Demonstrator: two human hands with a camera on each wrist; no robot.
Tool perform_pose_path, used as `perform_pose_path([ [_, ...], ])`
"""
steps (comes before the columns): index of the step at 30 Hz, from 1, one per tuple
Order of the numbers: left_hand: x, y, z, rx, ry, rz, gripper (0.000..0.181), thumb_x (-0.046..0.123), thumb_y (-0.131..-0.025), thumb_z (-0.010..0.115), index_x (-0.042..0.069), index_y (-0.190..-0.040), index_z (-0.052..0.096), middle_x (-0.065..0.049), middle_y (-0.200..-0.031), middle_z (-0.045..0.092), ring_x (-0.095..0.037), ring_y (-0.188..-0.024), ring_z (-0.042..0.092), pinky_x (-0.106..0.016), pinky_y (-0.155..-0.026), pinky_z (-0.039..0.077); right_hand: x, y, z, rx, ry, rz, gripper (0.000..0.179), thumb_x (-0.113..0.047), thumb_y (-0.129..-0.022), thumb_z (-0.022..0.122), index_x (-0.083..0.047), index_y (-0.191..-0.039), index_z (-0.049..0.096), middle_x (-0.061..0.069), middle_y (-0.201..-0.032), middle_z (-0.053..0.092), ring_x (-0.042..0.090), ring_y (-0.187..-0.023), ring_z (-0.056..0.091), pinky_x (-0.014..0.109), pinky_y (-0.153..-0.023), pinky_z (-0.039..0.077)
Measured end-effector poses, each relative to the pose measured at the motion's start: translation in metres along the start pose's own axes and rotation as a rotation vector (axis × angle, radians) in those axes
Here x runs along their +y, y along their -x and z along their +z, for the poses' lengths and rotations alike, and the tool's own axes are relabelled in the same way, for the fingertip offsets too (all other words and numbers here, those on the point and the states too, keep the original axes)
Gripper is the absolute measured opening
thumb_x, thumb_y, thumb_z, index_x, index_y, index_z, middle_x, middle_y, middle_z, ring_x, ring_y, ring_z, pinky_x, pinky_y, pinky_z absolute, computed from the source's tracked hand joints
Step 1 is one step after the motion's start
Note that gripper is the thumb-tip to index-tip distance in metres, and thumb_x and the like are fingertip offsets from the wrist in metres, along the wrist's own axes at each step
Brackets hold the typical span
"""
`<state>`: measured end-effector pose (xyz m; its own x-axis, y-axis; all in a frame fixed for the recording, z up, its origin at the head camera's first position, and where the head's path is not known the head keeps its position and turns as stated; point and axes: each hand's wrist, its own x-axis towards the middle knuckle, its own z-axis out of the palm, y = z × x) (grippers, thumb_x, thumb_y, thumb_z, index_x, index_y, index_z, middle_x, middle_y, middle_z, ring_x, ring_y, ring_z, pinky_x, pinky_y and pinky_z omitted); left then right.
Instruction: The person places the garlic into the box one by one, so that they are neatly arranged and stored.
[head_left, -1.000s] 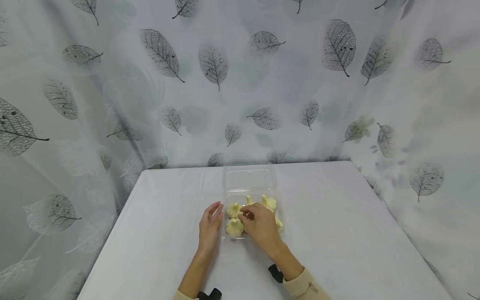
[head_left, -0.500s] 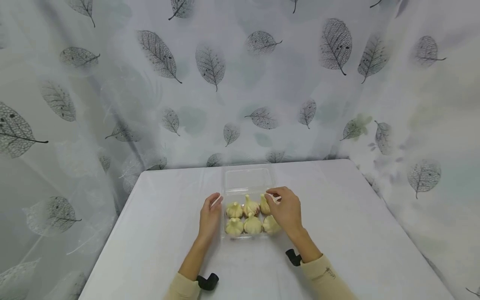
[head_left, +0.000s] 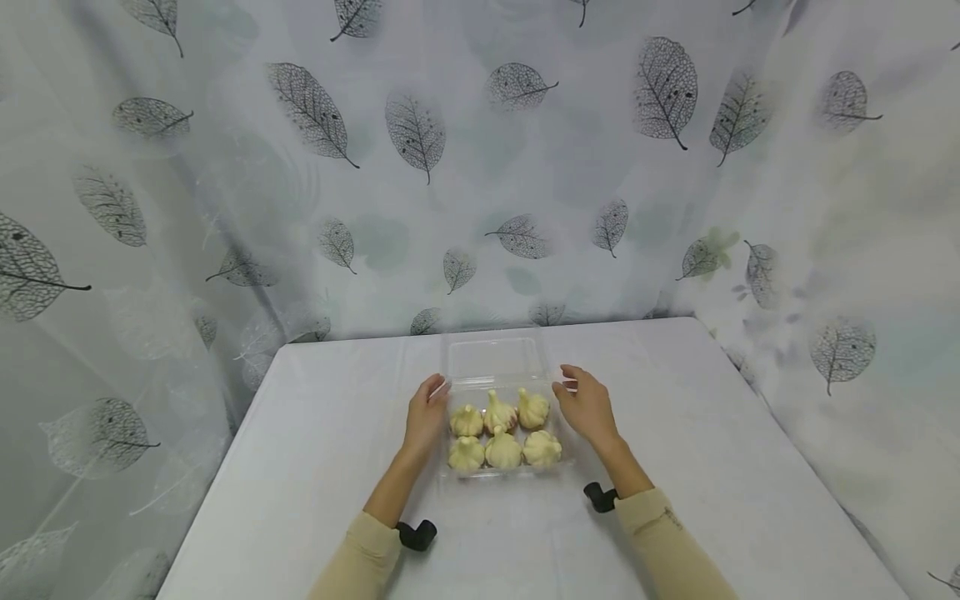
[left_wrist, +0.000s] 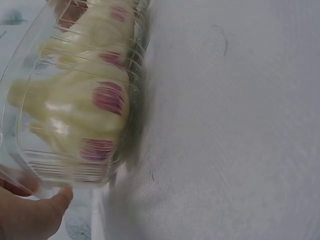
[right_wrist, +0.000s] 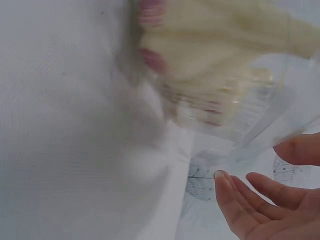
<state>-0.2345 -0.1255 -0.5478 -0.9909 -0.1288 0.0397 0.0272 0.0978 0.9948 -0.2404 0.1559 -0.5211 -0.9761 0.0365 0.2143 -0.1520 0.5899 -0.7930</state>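
Observation:
A clear plastic clamshell box [head_left: 562, 454] sits on the table, its hinged lid [head_left: 495, 357] laid back. Inside are several pale garlic bulbs [head_left: 503, 451] in two rows, stems mostly upward; purple streaks [left_wrist: 108, 97] mark their lower sides in the left wrist view. My left hand [head_left: 424, 417] is at the box's left side, its fingers relaxed and its fingertips [left_wrist: 62, 197] right at the plastic corner. On the other side my right hand [head_left: 588, 408] holds nothing. Its fingers are loosely spread, with the thumb [right_wrist: 297, 150] close to the rim in the right wrist view.
A white cloth covers the table [head_left: 675, 467]. Behind it and along both sides hangs a pale curtain [head_left: 465, 167] printed with grey leaves. Black wrist mounts [head_left: 417, 535] are strapped near the beige sleeves [head_left: 360, 554].
My right hand has moved from over the bulbs to the box's right side, leaving the front middle and back right bulbs in full view. My left hand has stayed at the left side.

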Motion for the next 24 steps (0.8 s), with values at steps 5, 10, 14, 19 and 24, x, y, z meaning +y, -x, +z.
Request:
perform_pose_path([
  [5,-0.003,-0.007,0.001,-0.009,0.004,-0.029,0.051,0.006,-0.109,0.047,-0.008,-0.156,0.035,-0.026,-0.159,0.042,-0.039,-0.145,0.046,-0.049,-0.124,0.037,0.009,-0.008,0.004,-0.049,0.011,0.044,0.048,-0.017,-0.106,0.059,0.006,-0.147,0.052,0.026,-0.143,0.060,0.042,-0.123,0.065,0.055,-0.101,0.058],
  [10,-0.004,-0.014,-0.001,-0.006,-0.001,-0.089,0.053,0.016,-0.110,0.048,-0.003,-0.158,0.036,-0.021,-0.160,0.043,-0.038,-0.149,0.041,-0.050,-0.126,0.035,0.016,-0.014,0.009,-0.102,-0.004,0.090,0.051,-0.022,-0.108,0.053,0.006,-0.151,0.048,0.026,-0.145,0.058,0.043,-0.128,0.061,0.056,-0.103,0.057],
  [14,-0.004,-0.018,-0.001,-0.006,0.072,-0.117,0.053,0.013,-0.109,0.050,-0.005,-0.157,0.036,-0.024,-0.160,0.042,-0.038,-0.150,0.040,-0.049,-0.127,0.033,0.021,-0.017,0.014,-0.127,-0.029,0.105,0.050,-0.021,-0.109,0.052,0.007,-0.151,0.047,0.027,-0.144,0.059,0.045,-0.130,0.059,0.056,-0.105,0.055],
  [19,-0.007,-0.023,0.001,-0.017,0.139,-0.133,0.053,0.010,-0.109,0.051,-0.007,-0.157,0.035,-0.026,-0.160,0.042,-0.039,-0.149,0.039,-0.047,-0.128,0.031,0.025,-0.019,0.019,-0.143,-0.102,0.149,0.048,-0.021,-0.109,0.052,0.004,-0.150,0.050,0.025,-0.140,0.063,0.043,-0.129,0.060,0.055,-0.108,0.053],
  [24,-0.007,-0.024,0.002,-0.020,0.172,-0.141,0.054,0.009,-0.108,0.052,-0.006,-0.157,0.035,-0.025,-0.160,0.041,-0.038,-0.151,0.038,-0.046,-0.128,0.030,0.027,-0.021,0.020,-0.184,-0.309,0.231,0.050,-0.020,-0.108,0.057,0.002,-0.153,0.048,0.023,-0.137,0.065,0.036,-0.127,0.061,0.048,-0.108,0.053],
])
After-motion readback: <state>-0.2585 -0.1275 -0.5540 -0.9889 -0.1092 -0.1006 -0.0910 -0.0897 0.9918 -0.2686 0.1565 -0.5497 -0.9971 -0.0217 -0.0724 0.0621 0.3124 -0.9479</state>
